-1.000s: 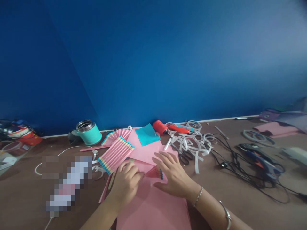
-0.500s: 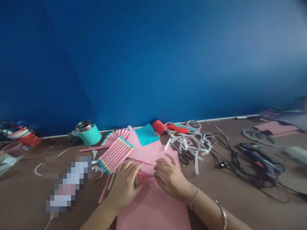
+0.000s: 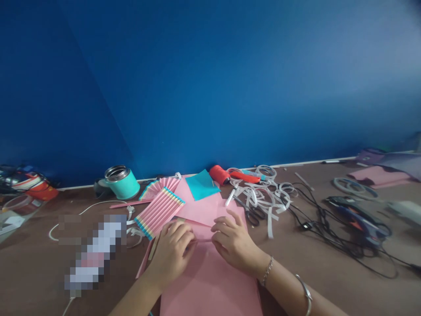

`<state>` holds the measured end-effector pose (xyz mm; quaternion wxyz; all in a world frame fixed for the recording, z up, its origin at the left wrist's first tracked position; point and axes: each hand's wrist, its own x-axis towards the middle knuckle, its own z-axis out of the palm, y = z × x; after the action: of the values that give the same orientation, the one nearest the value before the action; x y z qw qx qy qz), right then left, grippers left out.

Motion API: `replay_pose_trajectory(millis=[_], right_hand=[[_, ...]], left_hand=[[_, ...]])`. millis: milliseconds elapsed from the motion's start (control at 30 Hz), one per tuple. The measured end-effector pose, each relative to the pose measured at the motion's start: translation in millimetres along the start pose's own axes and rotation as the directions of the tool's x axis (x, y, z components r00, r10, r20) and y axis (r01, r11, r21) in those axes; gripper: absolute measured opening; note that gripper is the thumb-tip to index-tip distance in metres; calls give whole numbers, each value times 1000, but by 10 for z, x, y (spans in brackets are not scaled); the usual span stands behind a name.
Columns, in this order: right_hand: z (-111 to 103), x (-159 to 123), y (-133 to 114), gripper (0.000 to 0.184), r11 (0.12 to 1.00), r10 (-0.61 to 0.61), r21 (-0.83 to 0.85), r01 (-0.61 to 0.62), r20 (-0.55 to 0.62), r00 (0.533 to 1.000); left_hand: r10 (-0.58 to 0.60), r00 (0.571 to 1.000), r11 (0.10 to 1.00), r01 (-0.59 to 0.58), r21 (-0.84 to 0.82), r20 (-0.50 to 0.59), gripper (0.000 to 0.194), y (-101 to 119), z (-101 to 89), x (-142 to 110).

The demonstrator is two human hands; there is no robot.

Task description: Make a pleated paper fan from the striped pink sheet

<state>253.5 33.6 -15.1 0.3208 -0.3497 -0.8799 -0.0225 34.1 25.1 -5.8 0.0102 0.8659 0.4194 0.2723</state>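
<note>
My left hand is closed over one end of a narrow pleated strip of pink paper, its fingertips and thumb together. At the strip's other end, my right hand has curled fingers pinching it, index finger raised; the thumb is mostly hidden. Both hands rest above a stack of pink paper sheets. Just beyond my left hand lies a pleated pink panel with coloured edges. Behind it is a pink paper fan, partly spread. A teal sheet lies on the pink sheets at the back.
Black-handled scissors and tangled white strips lie right of the paper. A red spool sits near the blue wall. Black cables spread at right. A teal mug and a pixelated object are at left.
My left hand's fingers have closed over the pleated paper, hiding its coloured edge that showed before. My right hand has hardly moved.
</note>
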Motion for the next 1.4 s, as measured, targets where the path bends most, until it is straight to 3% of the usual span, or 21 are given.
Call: replay_pose_trajectory(millis=[167, 367, 700, 933, 1100, 1167, 1200, 1300, 1400], right_hand=[[11, 3, -13, 15, 1000, -24, -1, 24, 2, 1000], [61, -18, -30, 11, 999, -42, 30, 42, 25, 999], [8, 15, 59, 14, 998, 2, 57, -2, 5, 1000], [0, 19, 66, 16, 995, 30, 97, -31, 8, 1000], [-37, 1, 196, 19, 991, 121, 59, -122, 24, 992], [-55, -3, 249, 18, 982, 183, 41, -183, 3, 983], [-61, -3, 263, 16, 979, 201, 44, -201, -6, 980], [-65, 2, 261, 16, 978, 199, 70, -199, -3, 980], [-53, 0, 237, 18, 980, 182, 80, -182, 10, 983]], left_hand=[[62, 998, 997, -62, 39, 10, 30, 28, 27, -12], [90, 996, 996, -90, -11, -1, 14, 66, 81, -7], [57, 998, 998, -57, -6, -22, 16, -76, -29, 5], [88, 994, 996, -87, 12, -65, 14, -96, -3, -4], [10, 991, 1000, -12, -18, -130, 19, -296, -53, -6], [-101, 972, 995, 104, 2, -212, 16, -466, -93, -9], [-183, 943, 979, 202, 40, -279, 18, -563, -103, -14], [-437, 855, 861, 488, 144, -280, 82, -844, -77, -38], [-536, 838, 808, 543, 228, -97, 114, -1023, -14, -33]])
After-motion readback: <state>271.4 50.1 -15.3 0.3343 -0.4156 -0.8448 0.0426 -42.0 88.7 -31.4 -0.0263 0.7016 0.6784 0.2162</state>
